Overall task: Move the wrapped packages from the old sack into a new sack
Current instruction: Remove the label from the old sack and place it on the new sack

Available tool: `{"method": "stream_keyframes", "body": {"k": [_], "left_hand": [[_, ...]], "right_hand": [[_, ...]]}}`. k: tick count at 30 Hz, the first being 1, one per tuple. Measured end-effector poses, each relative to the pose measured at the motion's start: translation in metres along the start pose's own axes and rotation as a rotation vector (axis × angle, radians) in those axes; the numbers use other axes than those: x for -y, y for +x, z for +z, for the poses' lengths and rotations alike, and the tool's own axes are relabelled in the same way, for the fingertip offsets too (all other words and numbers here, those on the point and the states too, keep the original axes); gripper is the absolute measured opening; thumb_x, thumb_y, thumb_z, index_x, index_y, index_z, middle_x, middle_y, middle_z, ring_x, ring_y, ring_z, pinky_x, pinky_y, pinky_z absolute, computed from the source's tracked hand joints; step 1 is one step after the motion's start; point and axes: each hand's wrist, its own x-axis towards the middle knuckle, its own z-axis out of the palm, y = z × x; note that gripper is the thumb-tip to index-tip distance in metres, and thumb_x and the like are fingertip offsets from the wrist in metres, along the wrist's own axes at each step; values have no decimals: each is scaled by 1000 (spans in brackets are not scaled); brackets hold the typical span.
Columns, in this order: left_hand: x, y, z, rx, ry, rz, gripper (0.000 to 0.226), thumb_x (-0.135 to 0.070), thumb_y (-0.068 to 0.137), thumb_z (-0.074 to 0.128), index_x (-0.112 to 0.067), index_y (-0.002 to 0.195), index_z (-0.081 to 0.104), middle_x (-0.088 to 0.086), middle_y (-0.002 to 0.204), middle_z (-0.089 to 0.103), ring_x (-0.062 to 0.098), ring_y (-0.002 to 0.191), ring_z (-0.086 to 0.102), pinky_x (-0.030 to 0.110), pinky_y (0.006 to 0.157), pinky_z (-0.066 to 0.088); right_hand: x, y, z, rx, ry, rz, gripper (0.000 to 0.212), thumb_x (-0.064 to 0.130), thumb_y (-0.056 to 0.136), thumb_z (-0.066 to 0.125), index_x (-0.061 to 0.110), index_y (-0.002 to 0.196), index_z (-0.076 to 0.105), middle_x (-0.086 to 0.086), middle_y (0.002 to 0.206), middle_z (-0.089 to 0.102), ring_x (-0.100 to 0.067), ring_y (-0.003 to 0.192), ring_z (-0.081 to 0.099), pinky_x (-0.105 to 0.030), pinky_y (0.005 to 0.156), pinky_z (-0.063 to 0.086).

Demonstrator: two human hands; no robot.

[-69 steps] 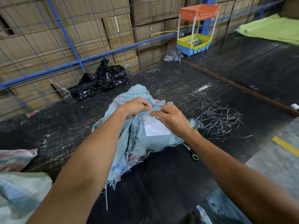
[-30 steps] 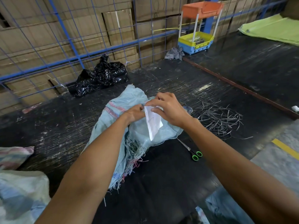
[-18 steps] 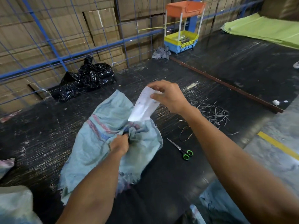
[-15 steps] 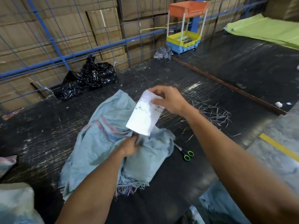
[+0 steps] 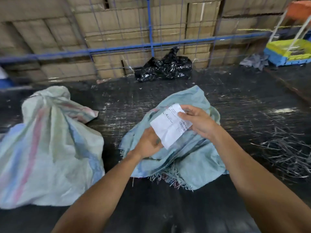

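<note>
Nearest the camera, two bare forearms reach forward over the dark surface [image 5: 151, 207]. The left hand [image 5: 148, 143] is cupped, palm up, under the lower edge of a white printed label [image 5: 170, 126], apparently steadying it for reading. The right hand [image 5: 196, 121] pinches the label's upper right edge between thumb and fingers, tilting its print toward the camera. Directly below both hands lies a flattened, pale blue woven sack [image 5: 190, 157] with a frayed near edge; it looks slack and emptied, which would suit the old sack, though I cannot tell for certain. To the left, well apart, stands a bulging tied sack [image 5: 48, 148] with faded pink and blue stripes; the wrapped packages are not visible and may be inside it. To the right, loose cut strands [image 5: 282, 152] litter the surface. Farther off, a crumpled black plastic bag [image 5: 165, 67] rests against the blue wire fence [image 5: 151, 46], with stacked cartons [image 5: 117, 22] behind it.
</note>
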Motion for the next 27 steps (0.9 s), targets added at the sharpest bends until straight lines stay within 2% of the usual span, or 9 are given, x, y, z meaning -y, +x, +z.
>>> {"method": "stream_keyframes", "body": {"k": [3, 6, 8, 10, 13, 16, 20, 23, 27], "left_hand": [[31, -46, -26, 80, 263, -131, 35, -24, 88, 56, -7, 117, 65, 16, 122, 63, 34, 114, 52, 36, 92, 32], [60, -115, -74, -81, 491, -264, 34, -26, 84, 50, -19, 115, 62, 4, 121, 59, 30, 110, 57, 42, 98, 39], [78, -163, -110, -154, 642, -499, 41, -25, 84, 48, -26, 124, 57, 2, 135, 56, 29, 123, 53, 50, 108, 37], [98, -207, -137, -129, 722, -830, 50, -31, 94, 44, -30, 144, 45, 3, 157, 37, 30, 146, 32, 57, 120, 16], [134, -262, -158, 36, 493, -1143, 56, -49, 103, 31, -44, 155, 11, 0, 166, 8, 30, 154, 1, 57, 118, -7], [148, -276, -170, 81, 359, -1032, 58, -47, 102, 41, -27, 155, 27, 3, 164, 22, 23, 150, 17, 45, 120, 13], [165, -261, -173, -10, 180, -939, 66, -35, 94, 61, -18, 152, 36, 9, 155, 39, 30, 142, 36, 36, 111, 34], [171, -246, -162, -191, -136, -893, 48, -41, 88, 56, -15, 129, 57, 5, 120, 63, 28, 113, 60, 28, 88, 47], [157, -217, -157, 3, -240, -781, 29, -37, 101, 48, -10, 102, 55, 5, 91, 57, 22, 87, 59, 30, 78, 46]], "right_hand": [[-7, 25, 46, 53, -15, -8, 28, 13, 91, 66, 12, 120, 66, -13, 105, 69, -27, 90, 65, -40, 73, 55], [-17, 48, 118, 182, -49, -2, 25, 13, 92, 66, 14, 117, 67, -9, 101, 69, -24, 92, 65, -40, 78, 52], [-26, 58, 169, 285, -67, 6, 22, 9, 94, 63, 13, 115, 67, -3, 96, 71, -19, 87, 66, -32, 73, 53], [-34, 62, 216, 344, -90, -2, 20, 6, 94, 63, 15, 111, 69, 2, 91, 73, -14, 82, 68, -28, 72, 53], [-48, 65, 282, 402, -142, 10, 23, 6, 93, 64, 11, 115, 67, -8, 100, 73, -19, 89, 68, -32, 81, 54], [-61, 69, 340, 401, -146, 38, 27, 11, 92, 68, 13, 118, 67, -18, 112, 69, -27, 98, 68, -44, 91, 52], [-62, 80, 388, 285, -142, 12, 20, 11, 93, 66, 16, 112, 69, -12, 102, 70, -24, 89, 66, -40, 80, 49], [-57, 85, 398, 184, -129, 12, 24, 12, 94, 65, 13, 118, 67, -12, 109, 71, -24, 90, 68, -39, 77, 52], [-60, 85, 394, 90, -46, 71, 24, 9, 95, 62, 12, 119, 66, -14, 111, 71, -26, 93, 68, -39, 78, 52]]}}
